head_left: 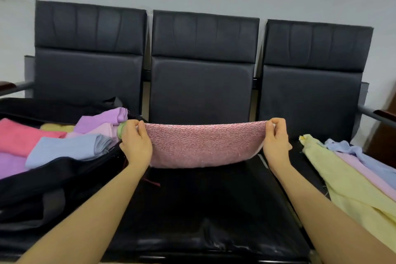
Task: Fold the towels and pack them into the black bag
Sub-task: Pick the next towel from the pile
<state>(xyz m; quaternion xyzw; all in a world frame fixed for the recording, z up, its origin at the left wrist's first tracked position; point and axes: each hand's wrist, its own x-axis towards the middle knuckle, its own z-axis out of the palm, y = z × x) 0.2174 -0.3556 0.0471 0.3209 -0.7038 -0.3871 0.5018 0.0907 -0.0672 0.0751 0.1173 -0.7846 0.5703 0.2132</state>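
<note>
You are pinching the pink towel (203, 146) at its two upper corners, left hand (135, 139) and right hand (276, 137) each curled tight, stretching it above the middle seat (205, 210), beside the open black bag (53, 178) holding folded towels (70, 148).

Both bare arms reached straight out. The left hand (135, 139) and right hand (276, 136) were held up level, fingers (141, 124) curled and pinching.
</note>
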